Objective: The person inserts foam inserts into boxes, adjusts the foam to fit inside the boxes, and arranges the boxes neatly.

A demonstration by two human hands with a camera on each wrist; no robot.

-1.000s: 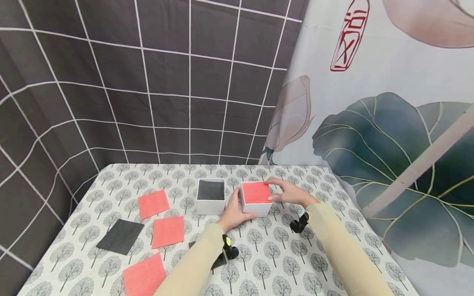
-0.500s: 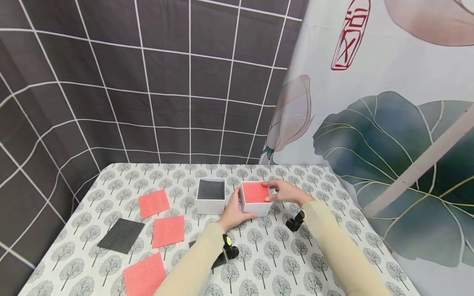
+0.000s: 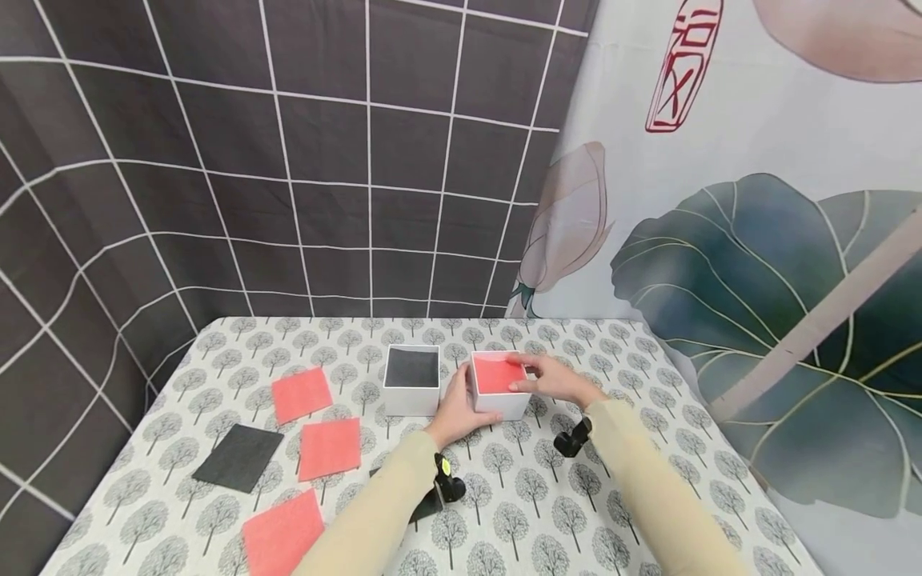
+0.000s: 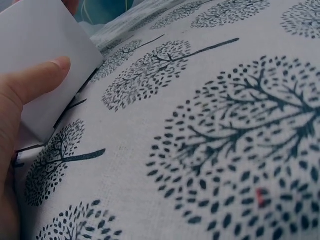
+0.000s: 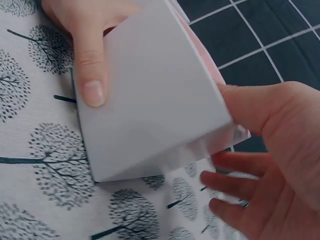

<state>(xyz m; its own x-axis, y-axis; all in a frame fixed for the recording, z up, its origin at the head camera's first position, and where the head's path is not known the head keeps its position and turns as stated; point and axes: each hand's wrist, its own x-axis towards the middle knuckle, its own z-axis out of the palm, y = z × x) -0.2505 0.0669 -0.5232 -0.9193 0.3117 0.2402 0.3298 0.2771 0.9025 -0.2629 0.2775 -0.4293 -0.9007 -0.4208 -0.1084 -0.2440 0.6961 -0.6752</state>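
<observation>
The right-hand white box (image 3: 509, 406) has a red square sheet (image 3: 492, 373) at its open top. Against the box's left side and front, my left hand (image 3: 457, 410) holds it, with the thumb flat on the front wall in the left wrist view. My right hand (image 3: 559, 379) reaches over the right rim, thumb and index fingertips touching the red sheet. Seen from the right wrist, its thumb lies at the rim of the box (image 5: 145, 95) and the other fingers are spread beside the wall.
Left of the held box stands a second white box (image 3: 410, 402) with a black square (image 3: 411, 368) inside. Red squares (image 3: 330, 449) and a black square (image 3: 238, 458) lie on the left of the patterned tablecloth (image 3: 529, 512). Another black square (image 3: 426, 506) is partly under my left forearm.
My right hand has shifted a little left, its fingertips now farther over the red sheet, which sits slightly lower inside the rim. My left hand and both boxes stay in place.
</observation>
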